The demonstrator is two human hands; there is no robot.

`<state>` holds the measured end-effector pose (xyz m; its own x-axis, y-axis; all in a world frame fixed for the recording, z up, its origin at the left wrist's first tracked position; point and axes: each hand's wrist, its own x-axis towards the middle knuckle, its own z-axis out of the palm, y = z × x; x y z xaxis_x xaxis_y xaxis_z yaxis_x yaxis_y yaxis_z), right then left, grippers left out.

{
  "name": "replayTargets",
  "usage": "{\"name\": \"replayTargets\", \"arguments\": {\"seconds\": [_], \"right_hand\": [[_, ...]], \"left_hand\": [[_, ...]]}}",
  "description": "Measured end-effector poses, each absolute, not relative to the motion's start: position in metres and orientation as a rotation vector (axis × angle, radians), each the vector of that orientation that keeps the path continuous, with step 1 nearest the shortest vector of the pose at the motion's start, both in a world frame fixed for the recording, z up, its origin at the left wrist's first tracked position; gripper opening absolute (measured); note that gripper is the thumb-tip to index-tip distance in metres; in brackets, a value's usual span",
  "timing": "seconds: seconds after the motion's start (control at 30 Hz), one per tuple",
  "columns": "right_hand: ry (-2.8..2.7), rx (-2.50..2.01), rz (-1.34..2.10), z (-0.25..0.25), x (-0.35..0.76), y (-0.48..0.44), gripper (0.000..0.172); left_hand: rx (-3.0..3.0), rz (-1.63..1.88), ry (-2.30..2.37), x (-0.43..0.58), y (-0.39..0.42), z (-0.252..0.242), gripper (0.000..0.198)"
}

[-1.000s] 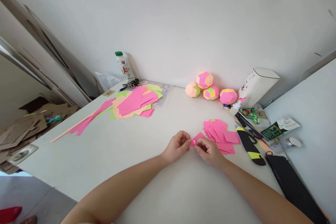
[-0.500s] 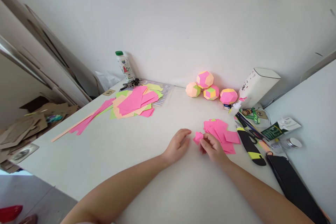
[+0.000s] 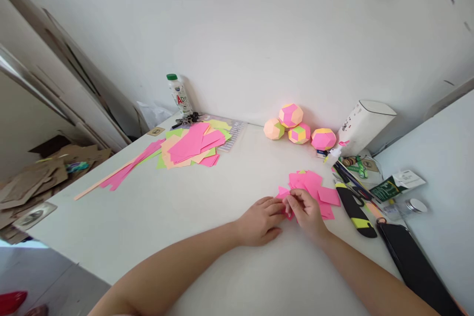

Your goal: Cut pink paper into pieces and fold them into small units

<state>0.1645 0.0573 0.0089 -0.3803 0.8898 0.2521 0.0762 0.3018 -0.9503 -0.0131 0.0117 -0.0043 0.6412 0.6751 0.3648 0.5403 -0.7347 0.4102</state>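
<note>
A small folded pink paper piece (image 3: 283,191) is pinched between the thumb and fingers of my right hand (image 3: 306,212), just above the white table. My left hand (image 3: 259,221) lies back-up beside it. Its fingers stretch to the paper and meet my right fingertips, while its thumb stays apart. Both hands partly cover the folded piece, so its lower part is hard to make out. Right behind my right hand is a loose pile of pink paper pieces (image 3: 313,182), with a bit of green among them.
Several faceted paper balls (image 3: 291,115) sit against the wall. Pink, peach and green sheets (image 3: 188,143) overlap a clear ruler mat near a bottle (image 3: 179,96) and keys. To the right lie a black-and-yellow cutter (image 3: 355,210), a glue bottle (image 3: 332,155), a jar and a black case (image 3: 411,261).
My left hand has moved right and turned over, so its fingers reach the folded pink piece. My right hand keeps its pinch, nearly in place.
</note>
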Motion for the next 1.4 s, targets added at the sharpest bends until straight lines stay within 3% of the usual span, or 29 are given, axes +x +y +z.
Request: {"name": "replayTargets", "arguments": {"seconds": [0.2, 0.8, 1.0, 1.17, 1.4], "right_hand": [[-1.945, -0.877, 0.866, 0.031, 0.16, 0.061, 0.018], [-2.075, -1.39, 0.806, -0.001, 0.084, 0.154, 0.02], [-2.127, -1.374, 0.754, 0.01, 0.105, 0.133, 0.028], [-2.25, -1.306, 0.645, 0.018, 0.148, 0.08, 0.023], [-2.438, -1.44, 0.585, 0.014, 0.165, 0.051, 0.02]], "left_hand": [[2.732, 0.836, 0.95, -0.011, 0.013, -0.015, 0.018], [2.742, 0.891, 0.882, -0.008, 0.015, -0.02, 0.01], [2.708, 0.962, 0.875, -0.007, 0.015, -0.019, 0.012], [2.627, 1.154, 0.922, -0.004, 0.013, -0.017, 0.018], [2.158, 1.28, 1.348, -0.007, 0.014, -0.01, 0.024]]}}
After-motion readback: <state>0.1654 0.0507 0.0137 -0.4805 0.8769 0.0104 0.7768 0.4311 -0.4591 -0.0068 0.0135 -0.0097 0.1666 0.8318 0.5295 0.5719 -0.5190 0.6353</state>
